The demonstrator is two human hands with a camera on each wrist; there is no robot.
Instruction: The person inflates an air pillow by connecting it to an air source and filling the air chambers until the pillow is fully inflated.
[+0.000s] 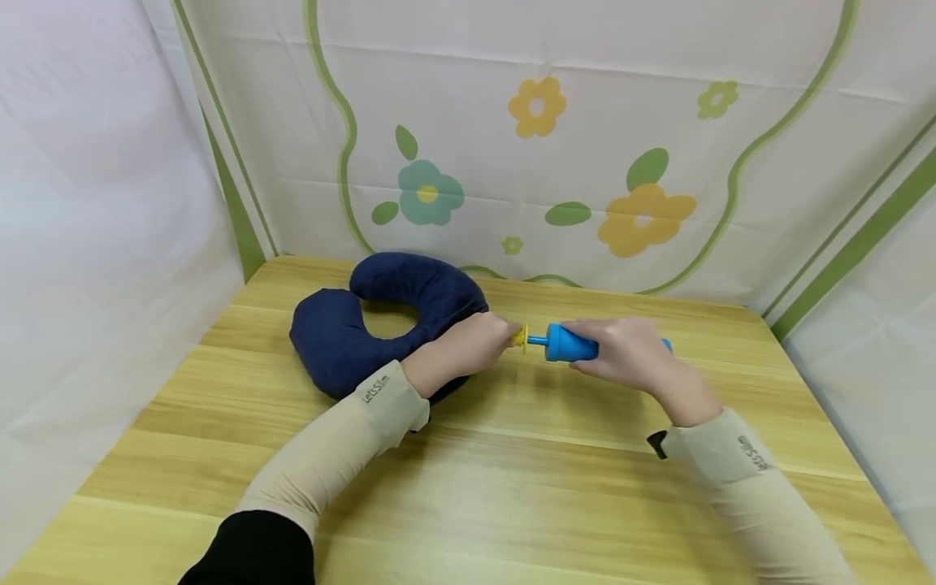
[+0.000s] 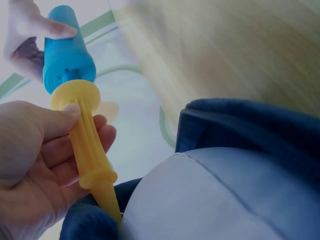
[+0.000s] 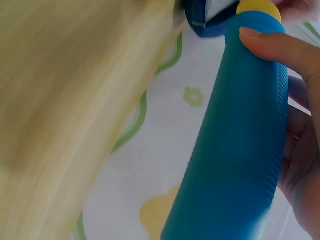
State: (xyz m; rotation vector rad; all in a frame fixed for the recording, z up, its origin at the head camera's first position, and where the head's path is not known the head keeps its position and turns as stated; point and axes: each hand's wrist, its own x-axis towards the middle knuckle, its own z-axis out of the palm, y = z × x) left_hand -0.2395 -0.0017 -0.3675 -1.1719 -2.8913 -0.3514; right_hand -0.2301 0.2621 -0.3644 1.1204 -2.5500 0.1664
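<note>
My left hand (image 1: 478, 341) grips the yellow nozzle (image 2: 92, 140) of a hand air pump, thumb laid along its ribs below the round flange. The nozzle's narrow end points down to the pale inner bladder (image 2: 200, 195) of a navy U-shaped neck pillow (image 1: 329, 345); its tip is hidden at the edge of the cover. My right hand (image 1: 625, 349) wraps round the pump's blue barrel (image 3: 232, 115), thumb near its front end. A short blue rod (image 1: 537, 340) shows between the barrel and the yellow flange. The pump lies roughly level above the table, right of the pillow.
The wood-grain table (image 1: 468, 504) spreads under both arms. A white curtain (image 1: 468, 106) printed with flowers and green lines hangs behind its back edge, with more white cloth along the left and right sides.
</note>
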